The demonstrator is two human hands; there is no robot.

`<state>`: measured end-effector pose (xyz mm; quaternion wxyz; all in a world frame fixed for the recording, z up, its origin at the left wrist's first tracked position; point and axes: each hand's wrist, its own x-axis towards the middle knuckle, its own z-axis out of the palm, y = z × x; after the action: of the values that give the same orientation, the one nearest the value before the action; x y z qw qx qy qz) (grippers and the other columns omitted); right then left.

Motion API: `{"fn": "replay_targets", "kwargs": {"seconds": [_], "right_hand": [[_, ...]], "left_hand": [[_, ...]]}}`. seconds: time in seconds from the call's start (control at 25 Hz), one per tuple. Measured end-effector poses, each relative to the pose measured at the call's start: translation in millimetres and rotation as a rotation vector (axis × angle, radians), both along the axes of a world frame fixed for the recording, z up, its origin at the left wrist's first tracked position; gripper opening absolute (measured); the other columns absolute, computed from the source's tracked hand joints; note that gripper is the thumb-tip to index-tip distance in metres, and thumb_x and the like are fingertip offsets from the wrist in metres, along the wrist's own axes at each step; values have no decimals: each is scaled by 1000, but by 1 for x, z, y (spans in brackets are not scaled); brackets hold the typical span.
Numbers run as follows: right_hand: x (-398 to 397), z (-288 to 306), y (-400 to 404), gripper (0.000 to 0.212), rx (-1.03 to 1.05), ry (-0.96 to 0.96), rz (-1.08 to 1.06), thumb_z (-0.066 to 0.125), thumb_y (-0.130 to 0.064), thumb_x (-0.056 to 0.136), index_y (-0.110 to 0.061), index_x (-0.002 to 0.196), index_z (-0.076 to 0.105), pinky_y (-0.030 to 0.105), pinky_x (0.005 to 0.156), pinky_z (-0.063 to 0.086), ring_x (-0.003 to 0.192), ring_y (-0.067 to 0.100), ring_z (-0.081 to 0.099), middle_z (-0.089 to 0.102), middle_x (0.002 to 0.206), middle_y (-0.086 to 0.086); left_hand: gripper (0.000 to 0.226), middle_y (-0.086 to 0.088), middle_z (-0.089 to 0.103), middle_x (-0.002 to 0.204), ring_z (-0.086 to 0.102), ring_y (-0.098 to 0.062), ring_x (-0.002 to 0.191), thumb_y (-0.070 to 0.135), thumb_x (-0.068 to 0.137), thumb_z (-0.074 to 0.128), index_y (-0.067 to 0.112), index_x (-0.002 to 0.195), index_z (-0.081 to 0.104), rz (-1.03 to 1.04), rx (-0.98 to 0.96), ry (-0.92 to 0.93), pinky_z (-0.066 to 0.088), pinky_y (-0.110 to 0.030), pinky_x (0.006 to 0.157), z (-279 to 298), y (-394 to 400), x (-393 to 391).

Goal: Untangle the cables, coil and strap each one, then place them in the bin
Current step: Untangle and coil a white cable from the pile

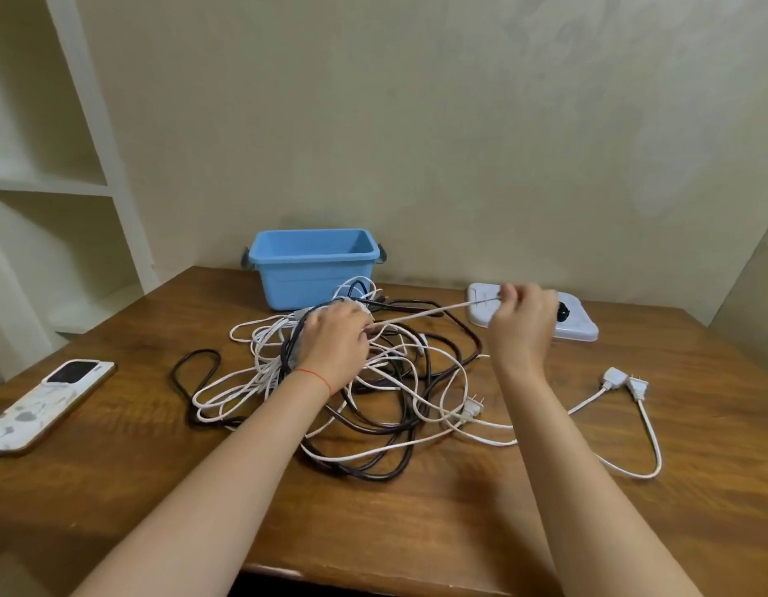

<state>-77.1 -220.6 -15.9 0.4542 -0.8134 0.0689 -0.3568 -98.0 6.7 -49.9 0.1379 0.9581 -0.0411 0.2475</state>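
Note:
A tangle of white and black cables (386, 407) lies in the middle of the wooden table (416, 519). My left hand (337, 342) rests on top of the pile, its fingers curled into the cables. My right hand (522, 321) is raised to the right and pinches a white cable (438, 313) that runs taut back to the pile. Behind the pile stands a blue bin (313, 269), with nothing visible inside. A white cable with plugs (627, 383) trails off to the right.
A white lid-like tray (576, 325) lies at the back right, partly behind my right hand. A phone (46, 405) lies at the table's left edge. White shelves (50, 183) stand to the left, and a wall runs behind the table.

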Motion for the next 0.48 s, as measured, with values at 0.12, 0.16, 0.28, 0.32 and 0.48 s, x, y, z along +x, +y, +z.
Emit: {"fn": "replay_targets", "kwargs": {"seconds": [0.12,0.16,0.28,0.32,0.48], "right_hand": [[-4,-7,5,26,-340,233,-125,45,-21,102,-5,109,64,43,95,35,110,32,49,53,117,15],[-6,-9,12,24,-506,276,-92,46,-18,99,-7,109,65,42,97,34,111,31,48,55,116,13],[-11,-16,44,28,-787,201,209,46,-14,92,-15,112,65,41,104,30,111,26,53,62,112,4],[-13,-20,58,29,-792,168,351,46,-14,91,-16,114,64,40,101,35,108,25,56,65,109,2],[-21,-40,100,30,-588,218,613,52,-16,96,-17,126,51,35,87,48,105,21,54,58,115,2]], "left_hand": [[26,3,60,117,48,-21,113,33,102,48,29,113,72,106,88,80,33,-38,94,9,10,4],[28,3,61,112,49,-22,109,35,103,46,31,112,72,137,184,87,31,-38,90,12,8,4],[27,1,63,106,55,-24,99,35,103,45,29,108,71,141,277,78,32,-39,87,22,-5,3],[24,0,64,109,57,-25,99,34,101,49,28,107,71,118,205,105,35,-38,88,22,-7,2],[17,0,64,115,66,-18,91,24,94,61,24,110,66,-31,-500,273,55,-34,81,18,5,-4]]}}
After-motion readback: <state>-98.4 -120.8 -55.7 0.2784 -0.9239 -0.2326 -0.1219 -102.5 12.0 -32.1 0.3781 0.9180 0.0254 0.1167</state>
